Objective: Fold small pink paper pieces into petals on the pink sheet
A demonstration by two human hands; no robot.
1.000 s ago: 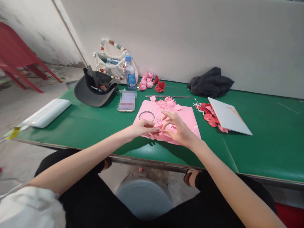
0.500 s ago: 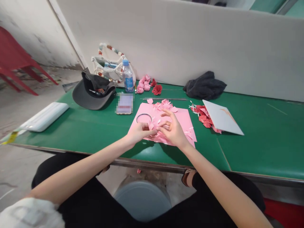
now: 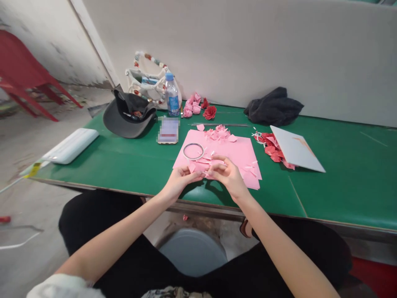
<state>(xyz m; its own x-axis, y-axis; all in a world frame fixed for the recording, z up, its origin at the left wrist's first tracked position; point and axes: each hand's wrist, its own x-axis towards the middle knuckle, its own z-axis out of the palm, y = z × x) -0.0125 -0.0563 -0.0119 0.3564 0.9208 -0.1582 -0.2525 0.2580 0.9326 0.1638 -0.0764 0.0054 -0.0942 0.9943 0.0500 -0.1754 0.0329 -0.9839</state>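
Near the front edge of the table, my left hand (image 3: 182, 179) pinches a small pink paper petal (image 3: 192, 167) between thumb and fingers. My right hand (image 3: 228, 176) is closed at the fingertips on the other side of the same paper, close to the left thumb. How the piece is folded is too small to tell. Under and beyond both hands lie pink paper sheets (image 3: 243, 155) bearing a ring-shaped roll of tape (image 3: 185, 154) and loose cut strips. A pile of pink petals (image 3: 219, 132) sits at the sheets' far edge.
Left of the sheets are a phone (image 3: 168, 131), a dark cap (image 3: 124, 126) and a white power bank (image 3: 72, 145). Behind stand a water bottle (image 3: 173, 99), pink paper flowers (image 3: 192, 105) and a red paper rose (image 3: 210, 112). Rightward lie red scraps (image 3: 273, 151), a white card (image 3: 296, 149) and black cloth (image 3: 273, 107).
Both hands have come lower and nearer the table's front edge, still fingertip to fingertip. My right fingers have curled in from a more spread pose. The view has shifted slightly.
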